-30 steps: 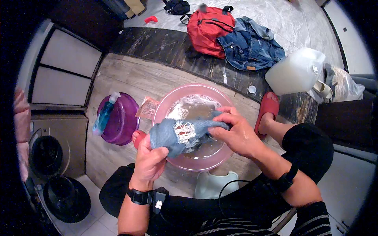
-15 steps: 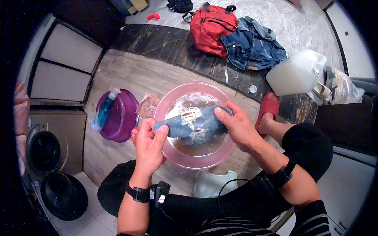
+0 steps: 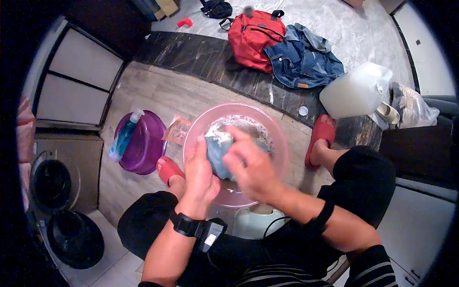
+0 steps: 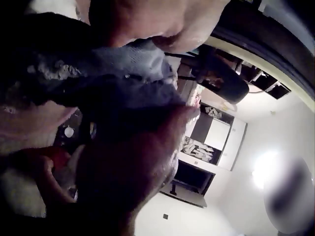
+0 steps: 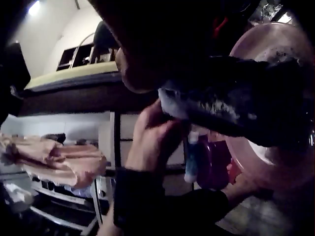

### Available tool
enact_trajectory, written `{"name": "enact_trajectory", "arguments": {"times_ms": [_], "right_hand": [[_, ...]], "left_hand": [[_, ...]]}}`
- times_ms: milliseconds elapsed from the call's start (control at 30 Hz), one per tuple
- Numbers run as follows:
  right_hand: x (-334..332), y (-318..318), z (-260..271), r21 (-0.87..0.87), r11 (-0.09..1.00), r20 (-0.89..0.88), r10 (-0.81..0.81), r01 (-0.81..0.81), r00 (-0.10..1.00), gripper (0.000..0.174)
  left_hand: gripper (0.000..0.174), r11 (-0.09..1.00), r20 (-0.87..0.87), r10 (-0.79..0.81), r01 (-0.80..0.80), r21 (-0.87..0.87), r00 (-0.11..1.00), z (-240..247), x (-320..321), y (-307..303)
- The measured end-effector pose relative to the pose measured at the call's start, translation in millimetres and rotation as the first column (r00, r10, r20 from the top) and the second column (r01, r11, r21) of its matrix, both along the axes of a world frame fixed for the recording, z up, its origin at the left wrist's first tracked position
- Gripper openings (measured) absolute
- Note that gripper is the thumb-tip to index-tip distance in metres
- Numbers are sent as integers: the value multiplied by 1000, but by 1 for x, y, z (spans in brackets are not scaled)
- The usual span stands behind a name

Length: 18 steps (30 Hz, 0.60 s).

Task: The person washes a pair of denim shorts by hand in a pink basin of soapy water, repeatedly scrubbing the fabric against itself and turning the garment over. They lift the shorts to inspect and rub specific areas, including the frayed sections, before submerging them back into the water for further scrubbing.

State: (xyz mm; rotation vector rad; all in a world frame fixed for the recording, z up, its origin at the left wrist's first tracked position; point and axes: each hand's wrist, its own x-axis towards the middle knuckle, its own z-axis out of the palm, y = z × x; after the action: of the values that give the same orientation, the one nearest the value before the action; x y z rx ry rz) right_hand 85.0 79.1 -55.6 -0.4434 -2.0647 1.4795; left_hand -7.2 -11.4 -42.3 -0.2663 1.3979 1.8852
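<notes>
A wet blue denim cloth (image 3: pixel 217 155) with a frayed white patch hangs over the pink basin (image 3: pixel 283 158), which holds sudsy water. At the cloth's left side, the left hand (image 3: pixel 201 174) grips its edge, thumb pointing up. The right hand (image 3: pixel 251 167), blurred, is over the cloth's right part with its fingers curled; whether it pinches the cloth is unclear in the head view. In the right wrist view the cloth (image 5: pixel 221 105) stretches from the left hand (image 5: pixel 155 137) out over the basin (image 5: pixel 241 162). The left wrist view is dark, with the cloth (image 4: pixel 133 73) between both hands.
A purple basin (image 3: pixel 150 143) with a blue bottle (image 3: pixel 125 138) lies left. Beyond the basin are a red backpack (image 3: pixel 251 40), a denim garment (image 3: pixel 306 60) and a white jug (image 3: pixel 356 91). Near the person are a pale stool (image 3: pixel 258 224) and red slippers (image 3: pixel 321 138).
The cloth, stretched between both hands before, is now bunched and lower at the basin's left. Both hands have come closer together, the right one moving left across the basin.
</notes>
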Motion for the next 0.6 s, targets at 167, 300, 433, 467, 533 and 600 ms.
{"name": "enact_trajectory", "arguments": {"times_ms": [167,300,433,467,533,600], "right_hand": [[-11,-4,7,299,954,-1,23,-22,1000,19],[-19,0,8,-6,1000,162,-29,30,986,21],[-40,25,-11,-368,883,524,-61,291,850,26],[-38,25,-18,-456,845,465,-40,279,884,27],[-36,18,-8,-473,843,363,-80,257,928,29],[-31,1,18,-322,913,249,-173,250,953,31]], "left_hand": [[46,997,208,2,-17,71,978,11,8,13],[45,1000,87,-10,10,5,996,-2,13,23],[40,990,-129,-108,95,-101,986,0,25,25],[39,996,-17,-86,86,-37,996,-1,25,24],[40,999,15,4,-3,-38,1000,5,14,24],[40,998,123,54,-57,20,991,0,-5,15]]}}
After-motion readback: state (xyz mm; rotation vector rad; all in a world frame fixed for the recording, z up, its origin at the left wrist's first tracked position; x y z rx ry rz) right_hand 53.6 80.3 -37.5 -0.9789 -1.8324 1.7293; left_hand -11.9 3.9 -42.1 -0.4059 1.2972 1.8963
